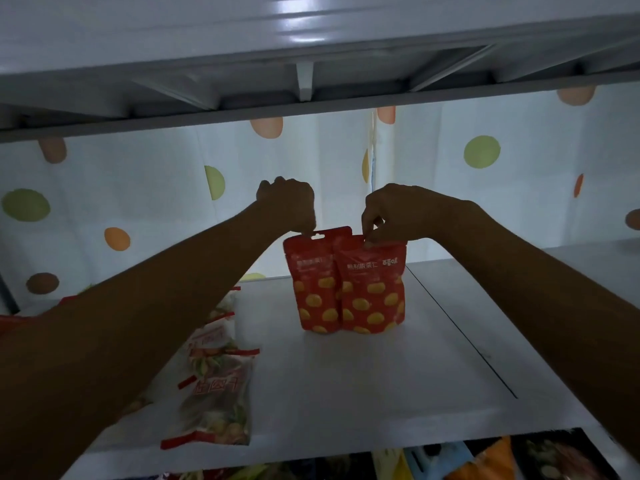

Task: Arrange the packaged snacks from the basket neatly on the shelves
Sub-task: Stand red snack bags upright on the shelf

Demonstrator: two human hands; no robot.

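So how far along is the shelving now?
Done: clear snack bags lie at the left of the shelf. In hand: the left hand pinches the left red pouch, the right hand the right red pouch, both upright and touching. Left: the basket is out of view, so what remains cannot be told.

Left red pouch [311,289]: right edge is lying behind the right red pouch [375,292]; lettering on both is blurring past reading.
Clear snack packets [218,403] along the shelf's [381,382] left edge: farther ones are disappearing under the left forearm [156,317], itself running out of view.
Red item [14,322] at the shelf's left edge: mostly hiding behind that forearm, kind untellable.
Lower-shelf packages [485,459]: running off the bottom edge, dim, blurring.
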